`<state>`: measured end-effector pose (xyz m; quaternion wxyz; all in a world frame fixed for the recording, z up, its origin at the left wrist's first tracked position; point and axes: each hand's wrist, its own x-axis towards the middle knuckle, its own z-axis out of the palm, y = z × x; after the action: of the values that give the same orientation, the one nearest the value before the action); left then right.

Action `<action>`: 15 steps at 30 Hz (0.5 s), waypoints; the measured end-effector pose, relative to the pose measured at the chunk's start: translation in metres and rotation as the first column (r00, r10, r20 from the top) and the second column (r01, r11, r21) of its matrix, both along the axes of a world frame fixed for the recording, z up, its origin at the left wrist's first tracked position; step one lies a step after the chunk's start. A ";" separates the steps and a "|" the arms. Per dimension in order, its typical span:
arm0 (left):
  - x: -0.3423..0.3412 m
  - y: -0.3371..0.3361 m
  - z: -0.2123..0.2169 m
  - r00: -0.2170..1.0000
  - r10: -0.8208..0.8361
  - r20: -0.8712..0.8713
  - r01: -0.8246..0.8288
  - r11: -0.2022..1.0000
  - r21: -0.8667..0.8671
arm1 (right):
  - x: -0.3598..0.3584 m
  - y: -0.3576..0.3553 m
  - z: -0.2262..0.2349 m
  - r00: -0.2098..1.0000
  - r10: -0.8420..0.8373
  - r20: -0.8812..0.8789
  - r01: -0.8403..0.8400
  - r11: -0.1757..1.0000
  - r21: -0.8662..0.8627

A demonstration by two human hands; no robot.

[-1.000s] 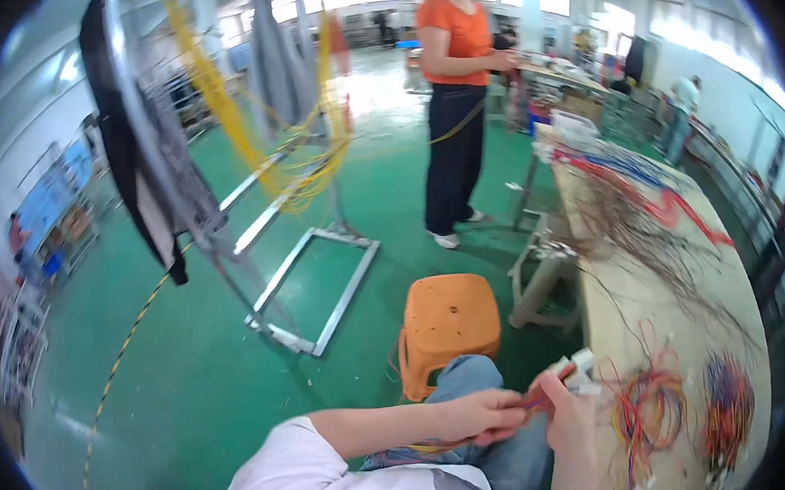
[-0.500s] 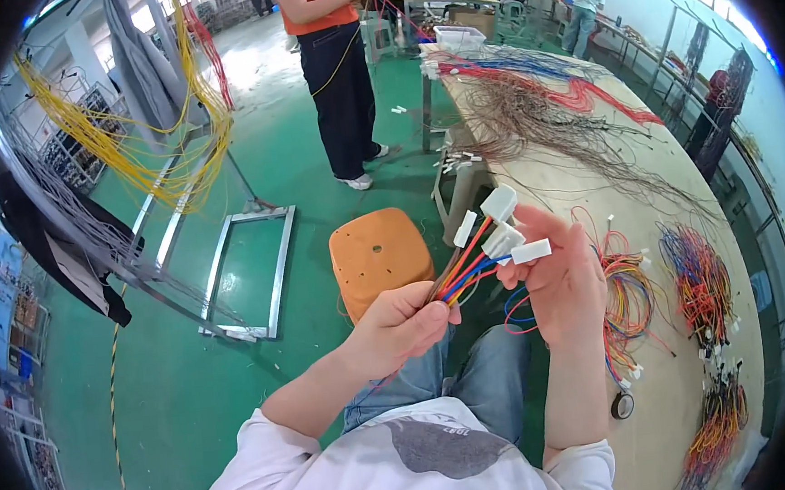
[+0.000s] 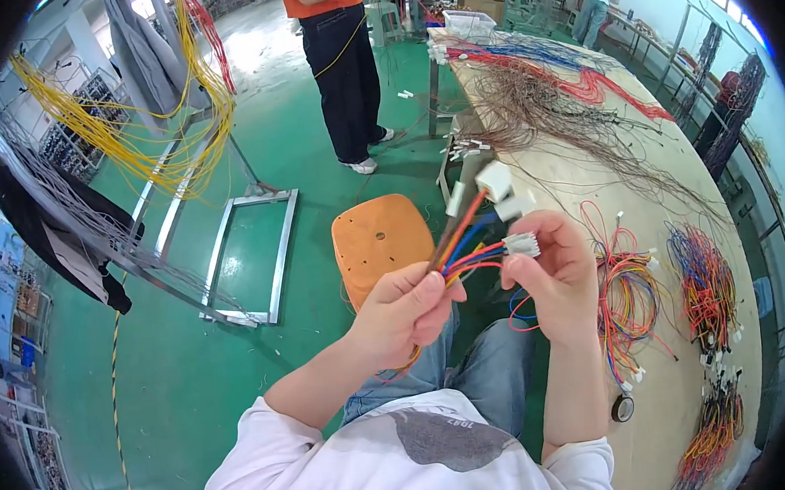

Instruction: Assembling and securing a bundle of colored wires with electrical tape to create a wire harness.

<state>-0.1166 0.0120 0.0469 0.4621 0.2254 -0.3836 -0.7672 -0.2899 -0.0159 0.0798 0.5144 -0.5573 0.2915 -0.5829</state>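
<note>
My left hand [image 3: 404,306] is closed around a bundle of coloured wires [image 3: 455,257], brown, red, orange, yellow and blue, held above my lap. White plastic connectors [image 3: 495,181] fan out from the top of the bundle, slightly blurred. Between the thumb and fingers of my right hand [image 3: 561,279] is one white connector [image 3: 522,244], a multi-pin one with red and other wires entering it. The lower part of the bundle passes under my left hand and is partly hidden. A loose pink and blue wire loop [image 3: 520,313] hangs below my right hand.
To the right, a long table [image 3: 641,355] carries a coiled wire harness [image 3: 628,297], tied harness bundles [image 3: 705,287], a tape roll [image 3: 622,407] and loose brown wires [image 3: 538,116]. An orange stool [image 3: 382,246] stands ahead. Yellow wires [image 3: 112,137] hang from a metal rack. Another person [image 3: 340,76] stands beyond.
My right hand has gone from loosely curved fingers behind the connectors to pinching one connector, which is pulled aside from the others. The left hand keeps its grip. The view has shifted slightly.
</note>
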 end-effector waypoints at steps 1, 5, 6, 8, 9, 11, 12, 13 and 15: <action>-0.001 -0.001 0.000 0.996 0.052 -0.068 -0.049 0.998 0.044 | 0.004 0.002 0.001 1.000 -0.014 -0.002 0.014 0.999 0.038; 0.003 -0.007 0.002 0.976 0.200 -0.082 -0.183 0.967 0.179 | 0.013 0.007 -0.014 0.973 -0.131 -0.191 0.088 0.972 -0.217; 0.008 -0.006 -0.001 0.976 0.203 -0.083 -0.186 0.967 0.176 | 0.013 0.009 -0.017 0.967 -0.107 -0.232 0.045 0.965 -0.259; 0.028 -0.001 -0.013 0.997 -0.019 -0.072 0.037 0.965 0.259 | 0.013 0.020 -0.023 0.935 -0.103 -0.340 0.018 0.969 -0.247; 0.040 0.001 -0.017 0.992 -0.129 0.005 0.123 0.955 0.270 | 0.012 0.025 -0.029 0.902 -0.087 -0.422 0.009 0.983 -0.183; 0.050 0.010 -0.032 0.972 -0.195 0.129 0.136 0.920 0.366 | 0.013 0.041 -0.047 0.885 -0.058 -0.462 -0.034 0.982 -0.187; 0.047 0.014 -0.039 0.938 -0.212 0.276 0.083 0.906 0.415 | 0.011 0.050 -0.062 0.869 -0.010 -0.494 -0.043 0.995 -0.095; 0.041 0.018 -0.048 0.878 -0.239 0.415 0.027 0.890 0.455 | 0.009 0.060 -0.077 0.881 0.020 -0.472 -0.015 1.000 0.016; 0.028 0.025 -0.081 0.837 -0.412 0.361 0.138 0.796 0.589 | -0.003 0.073 -0.111 0.870 0.019 -0.492 0.045 0.992 0.118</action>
<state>-0.0883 0.0373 -0.0343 0.1512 0.4655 -0.2817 -0.8253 -0.2927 0.0574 -0.0310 0.4535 -0.6518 0.4527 -0.4057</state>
